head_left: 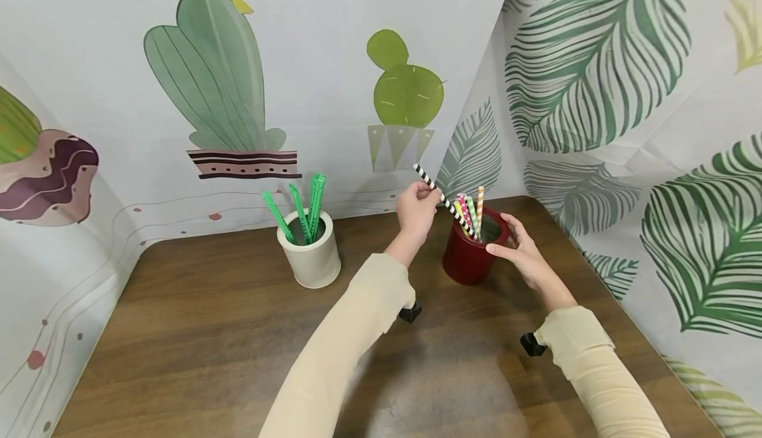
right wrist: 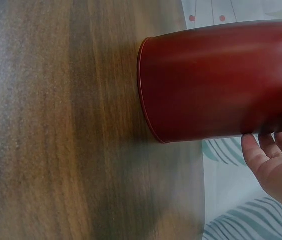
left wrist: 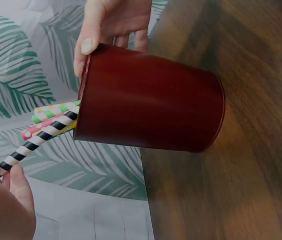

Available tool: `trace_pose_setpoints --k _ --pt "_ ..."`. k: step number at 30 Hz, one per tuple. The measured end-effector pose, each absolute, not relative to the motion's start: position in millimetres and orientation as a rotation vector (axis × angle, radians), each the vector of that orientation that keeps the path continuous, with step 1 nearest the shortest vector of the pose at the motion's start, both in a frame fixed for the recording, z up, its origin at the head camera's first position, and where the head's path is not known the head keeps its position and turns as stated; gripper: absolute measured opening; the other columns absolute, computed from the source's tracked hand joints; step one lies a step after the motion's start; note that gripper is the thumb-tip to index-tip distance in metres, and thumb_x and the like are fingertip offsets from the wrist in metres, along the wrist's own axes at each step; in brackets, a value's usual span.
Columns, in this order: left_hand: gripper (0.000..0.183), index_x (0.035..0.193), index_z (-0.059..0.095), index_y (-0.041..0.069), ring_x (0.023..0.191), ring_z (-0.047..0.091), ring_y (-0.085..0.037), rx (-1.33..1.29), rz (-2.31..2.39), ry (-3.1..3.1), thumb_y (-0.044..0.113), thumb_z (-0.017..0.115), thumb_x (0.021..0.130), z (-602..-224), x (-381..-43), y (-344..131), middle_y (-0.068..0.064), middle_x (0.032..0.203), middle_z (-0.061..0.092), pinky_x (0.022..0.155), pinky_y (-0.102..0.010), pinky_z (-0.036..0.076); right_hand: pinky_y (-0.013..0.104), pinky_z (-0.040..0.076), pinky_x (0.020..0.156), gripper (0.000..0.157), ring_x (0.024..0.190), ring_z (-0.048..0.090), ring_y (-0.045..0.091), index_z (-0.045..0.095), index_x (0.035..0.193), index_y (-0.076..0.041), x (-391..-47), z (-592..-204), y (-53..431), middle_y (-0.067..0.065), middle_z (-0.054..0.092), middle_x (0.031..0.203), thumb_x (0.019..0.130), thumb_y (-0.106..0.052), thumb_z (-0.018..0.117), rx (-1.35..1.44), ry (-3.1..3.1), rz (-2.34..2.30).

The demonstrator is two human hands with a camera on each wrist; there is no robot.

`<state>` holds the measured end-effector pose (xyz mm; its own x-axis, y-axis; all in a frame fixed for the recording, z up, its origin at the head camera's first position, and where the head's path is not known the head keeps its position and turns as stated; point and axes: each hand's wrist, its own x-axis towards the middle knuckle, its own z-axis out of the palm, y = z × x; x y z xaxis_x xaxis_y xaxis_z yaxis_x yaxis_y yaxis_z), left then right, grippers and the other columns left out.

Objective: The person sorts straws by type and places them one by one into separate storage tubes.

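Observation:
My left hand [head_left: 415, 209] pinches a black-and-white striped paper straw [head_left: 437, 190] near its upper part. The straw's lower end slants into a dark red cylindrical holder [head_left: 468, 259], which stands upright on the table. Several other patterned straws [left wrist: 46, 116] lean inside it: pink dotted, green-striped, orange-striped and yellow. At the holder's right side, my right hand [head_left: 524, 253] grips the wall by the rim, with its thumb at the front and its fingers along the far side. In the right wrist view, the fingertips [right wrist: 249, 142] touch the holder's side.
A cream cylindrical holder [head_left: 321, 262] stands to the left, with several bright green sticks [head_left: 315, 203] leaning in it. The brown wooden table [head_left: 220, 332] meets a cactus-printed backdrop [head_left: 333, 61] behind and a leaf-printed one [head_left: 595, 193] at the right.

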<state>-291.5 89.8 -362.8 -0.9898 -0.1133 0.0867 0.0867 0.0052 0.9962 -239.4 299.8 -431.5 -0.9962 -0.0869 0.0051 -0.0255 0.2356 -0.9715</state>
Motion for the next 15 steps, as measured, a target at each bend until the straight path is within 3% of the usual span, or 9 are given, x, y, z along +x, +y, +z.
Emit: trace_pose_setpoints --k 4,8,11,15 --pt "0.012 0.086 0.061 0.002 0.069 0.063 -0.022 0.023 -2.044 -2.215 0.011 0.063 0.080 -365.0 -289.9 92.8 -0.011 0.081 0.065 0.054 -0.020 0.048 0.010 0.034 0.084 0.077 0.130 0.020 0.029 0.010 0.141 -0.011 -239.6 -431.3 299.8 0.016 0.016 0.145 0.082 -0.010 0.059 -0.110 2.437 -1.901" --pt "0.013 0.085 0.062 0.003 0.063 0.060 -0.016 0.008 -2.008 -2.276 0.015 0.064 0.080 -369.2 -289.1 95.8 -0.009 0.080 0.066 0.055 -0.020 0.049 0.030 0.028 0.101 0.077 0.131 0.018 0.028 0.010 0.141 -0.011 -240.2 -431.6 300.2 0.015 0.016 0.145 0.082 -0.010 0.060 -0.104 2.441 -1.896" --pt "0.014 0.086 0.062 0.004 0.063 0.060 -0.012 -0.022 -1.976 -2.318 0.017 0.063 0.080 -372.4 -288.1 97.7 -0.008 0.080 0.066 0.056 -0.020 0.048 0.042 0.024 0.103 0.077 0.131 0.017 0.028 0.010 0.141 -0.011 -240.3 -431.7 300.1 0.015 0.015 0.146 0.082 -0.009 0.060 -0.103 2.437 -1.902" --pt "0.016 0.088 0.063 0.005 0.069 0.063 -0.014 -0.055 -1.925 -2.379 0.018 0.063 0.080 -375.2 -285.6 100.1 -0.006 0.081 0.066 0.058 -0.020 0.047 0.026 0.031 0.097 0.077 0.131 0.018 0.028 0.010 0.141 -0.012 -239.3 -431.3 300.0 0.015 0.016 0.145 0.082 -0.010 0.060 -0.103 2.442 -1.895"
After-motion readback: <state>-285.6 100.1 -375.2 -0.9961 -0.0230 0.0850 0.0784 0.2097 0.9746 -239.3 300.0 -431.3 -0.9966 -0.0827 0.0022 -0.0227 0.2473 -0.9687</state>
